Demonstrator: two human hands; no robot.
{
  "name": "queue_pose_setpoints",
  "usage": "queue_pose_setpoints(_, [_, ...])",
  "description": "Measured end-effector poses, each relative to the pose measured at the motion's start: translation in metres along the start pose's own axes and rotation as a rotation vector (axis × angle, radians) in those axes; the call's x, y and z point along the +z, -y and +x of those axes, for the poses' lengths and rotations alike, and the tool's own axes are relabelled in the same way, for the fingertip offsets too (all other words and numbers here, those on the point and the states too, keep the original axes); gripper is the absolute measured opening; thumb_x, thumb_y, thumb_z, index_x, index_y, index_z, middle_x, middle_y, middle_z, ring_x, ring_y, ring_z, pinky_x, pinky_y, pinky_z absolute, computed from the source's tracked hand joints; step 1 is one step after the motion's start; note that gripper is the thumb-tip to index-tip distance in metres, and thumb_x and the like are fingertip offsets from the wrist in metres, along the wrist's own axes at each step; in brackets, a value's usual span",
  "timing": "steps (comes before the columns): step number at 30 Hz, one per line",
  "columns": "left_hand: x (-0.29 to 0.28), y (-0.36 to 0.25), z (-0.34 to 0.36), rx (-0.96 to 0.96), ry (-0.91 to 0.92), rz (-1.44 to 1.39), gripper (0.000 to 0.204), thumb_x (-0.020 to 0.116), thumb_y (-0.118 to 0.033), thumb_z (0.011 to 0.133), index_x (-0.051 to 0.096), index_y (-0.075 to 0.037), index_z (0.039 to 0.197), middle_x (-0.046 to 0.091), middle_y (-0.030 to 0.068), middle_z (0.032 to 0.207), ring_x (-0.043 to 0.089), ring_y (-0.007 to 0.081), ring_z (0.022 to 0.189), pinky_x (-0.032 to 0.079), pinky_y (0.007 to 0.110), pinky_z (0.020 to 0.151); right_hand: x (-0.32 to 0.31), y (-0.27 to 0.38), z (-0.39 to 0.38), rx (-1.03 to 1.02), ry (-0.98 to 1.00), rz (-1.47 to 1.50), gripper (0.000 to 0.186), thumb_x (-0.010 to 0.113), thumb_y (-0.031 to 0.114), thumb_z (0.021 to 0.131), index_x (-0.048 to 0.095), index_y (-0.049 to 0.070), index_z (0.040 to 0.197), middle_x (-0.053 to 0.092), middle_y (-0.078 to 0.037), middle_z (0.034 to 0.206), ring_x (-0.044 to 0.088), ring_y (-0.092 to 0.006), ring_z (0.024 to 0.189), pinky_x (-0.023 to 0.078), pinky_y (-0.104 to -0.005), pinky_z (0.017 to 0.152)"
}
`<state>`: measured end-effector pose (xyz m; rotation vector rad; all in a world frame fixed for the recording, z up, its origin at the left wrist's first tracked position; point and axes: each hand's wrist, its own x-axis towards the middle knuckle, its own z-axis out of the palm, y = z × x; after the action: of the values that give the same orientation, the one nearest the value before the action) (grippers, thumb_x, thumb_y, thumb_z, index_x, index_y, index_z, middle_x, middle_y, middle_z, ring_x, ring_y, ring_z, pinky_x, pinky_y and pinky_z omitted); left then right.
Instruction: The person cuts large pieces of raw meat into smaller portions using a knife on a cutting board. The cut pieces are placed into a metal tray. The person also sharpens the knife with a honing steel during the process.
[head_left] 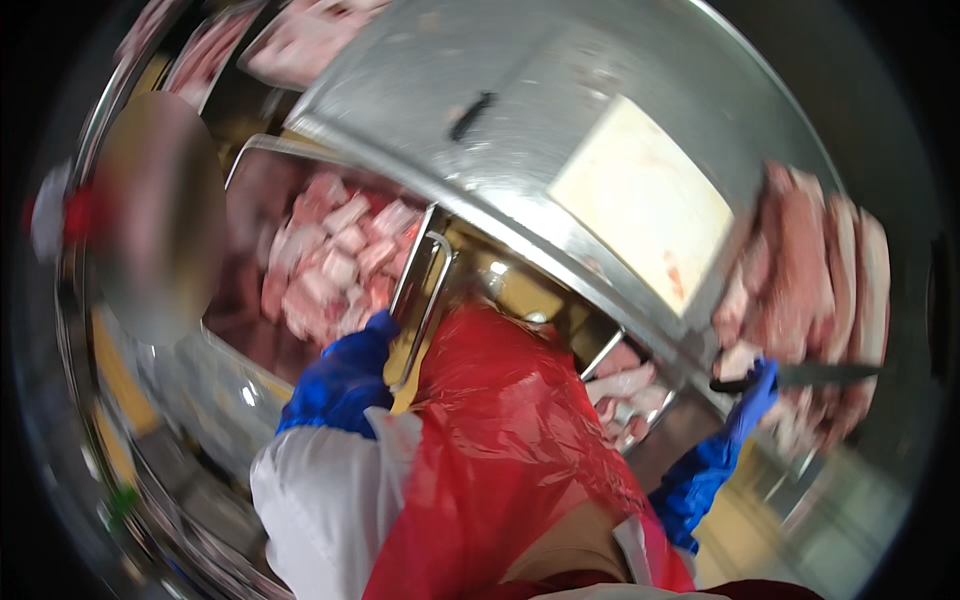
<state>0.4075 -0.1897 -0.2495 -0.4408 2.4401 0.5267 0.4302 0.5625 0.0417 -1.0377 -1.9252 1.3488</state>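
Observation:
My right hand [757, 385], in a blue glove, is closed around the black handle of a knife [830, 374], whose blade points right, above the stacked meat slabs. A pile of long pink meat slabs with pale fat [800, 270] lies at the right end of the metal table. My left hand [380, 328], also gloved in blue, is at the near right rim of a metal bin [255, 350] of cut meat chunks [335, 260]. Motion blurs its fingers, so their grip does not show.
A white cutting board [645, 205] lies on the steel table [400, 75], with a small dark object [472, 115] farther left. A smaller container of meat pieces [625, 390] is below the table edge. More meat trays [310, 40] stand far left. Another person [160, 220] is at the left.

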Motion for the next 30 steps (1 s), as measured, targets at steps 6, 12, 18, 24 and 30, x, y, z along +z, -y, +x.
queue_pose_setpoints(6, [-0.041,-0.071,0.030,0.162,0.967,0.423,0.042,0.060,-0.045,0.089,0.072,-0.005,0.096,0.071,0.0151,0.082,0.068,0.0271,0.066,0.053,0.041,0.059,-0.011,-0.009,-0.042,0.032,-0.061,-0.011,0.042,0.060,0.036,0.096,0.068,-0.005,0.103,0.071,-0.014,0.096,0.066,-0.0210,0.086,0.050,-0.0325,0.078])
queue_pose_setpoints(12, [-0.038,-0.214,0.020,0.280,1.394,0.206,0.048,0.056,-0.047,0.093,0.066,-0.004,0.110,0.071,0.0101,0.082,0.068,0.0218,0.063,0.053,0.033,0.054,-0.040,-0.003,-0.027,0.089,-0.034,0.115,0.036,0.065,0.032,0.093,0.068,-0.003,0.095,0.071,-0.010,0.087,0.060,-0.0143,0.078,0.046,-0.0297,0.074])
queue_pose_setpoints(18, [-0.098,-0.499,-0.023,0.715,0.741,-0.214,0.038,0.049,-0.032,0.101,0.060,-0.006,0.127,0.069,0.0050,0.104,0.063,0.0105,0.091,0.049,0.026,0.070,-0.080,-0.020,0.011,0.089,0.002,0.133,0.044,0.070,0.037,0.089,0.068,-0.007,0.097,0.070,-0.008,0.085,0.062,-0.0137,0.075,0.048,-0.0270,0.071])
queue_pose_setpoints(24, [-0.155,-0.596,0.132,1.027,-0.389,0.202,0.058,0.067,-0.048,0.085,0.062,-0.009,0.127,0.059,0.0226,0.126,0.058,0.0383,0.116,0.046,0.046,0.099,-0.034,0.025,0.080,0.054,0.121,-0.020,0.039,0.069,0.040,0.088,0.067,0.002,0.088,0.065,-0.003,0.074,0.059,-0.0117,0.069,0.047,-0.0278,0.066])
queue_pose_setpoints(30, [-0.156,-0.653,0.196,0.907,-0.417,0.420,0.061,0.059,-0.058,0.086,0.064,-0.011,0.125,0.054,0.0229,0.134,0.047,0.0401,0.129,0.041,0.049,0.104,-0.016,0.029,0.153,-0.008,0.124,-0.190,0.043,0.068,0.043,0.086,0.068,0.000,0.083,0.067,-0.007,0.073,0.063,-0.0165,0.069,0.049,-0.0321,0.066])
